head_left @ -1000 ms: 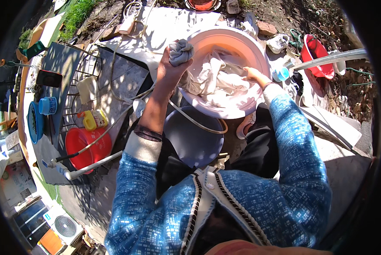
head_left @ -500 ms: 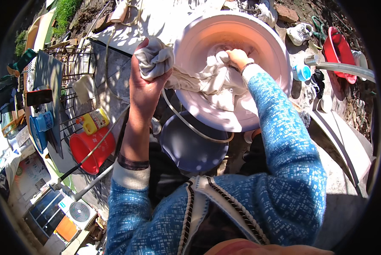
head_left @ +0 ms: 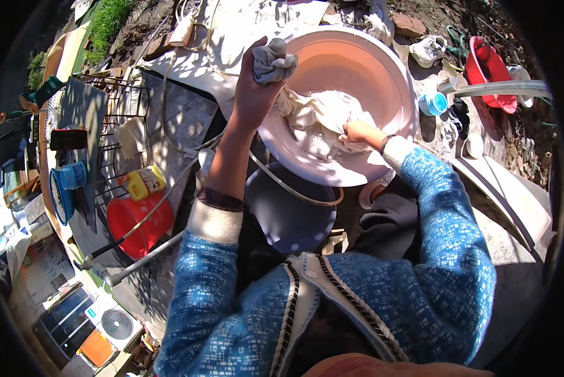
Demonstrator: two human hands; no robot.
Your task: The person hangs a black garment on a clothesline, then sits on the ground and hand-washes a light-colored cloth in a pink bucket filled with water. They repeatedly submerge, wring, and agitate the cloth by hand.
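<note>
A wet off-white cloth garment (head_left: 319, 116) lies bunched in the big pink-white basin (head_left: 402, 88). My left hand (head_left: 251, 94) is raised over the basin's left rim, fingers closed around a wad of greyish-white cloth. The garment runs down from beside that hand into the basin; whether the wad is part of it is partly hidden. Within the basin, my right hand (head_left: 361, 132) is closed on the garment near its right end. Below the basin's near rim sits a dark blue-grey tub (head_left: 288, 217), with a pale hose (head_left: 294, 193) crossing it.
On the left are a red bucket (head_left: 134, 223), a yellow jug (head_left: 145, 182), a wire rack (head_left: 115, 116) and a blue cup (head_left: 73, 176). Over to the right I see a blue-white container (head_left: 432, 103), a metal pipe (head_left: 502, 89), a red basin (head_left: 481, 60) and a white shoe (head_left: 428, 51).
My left hand has shifted right and slightly up with the wad of cloth. My right hand has moved down toward the near side of the basin, and the garment now lies more bunched.
</note>
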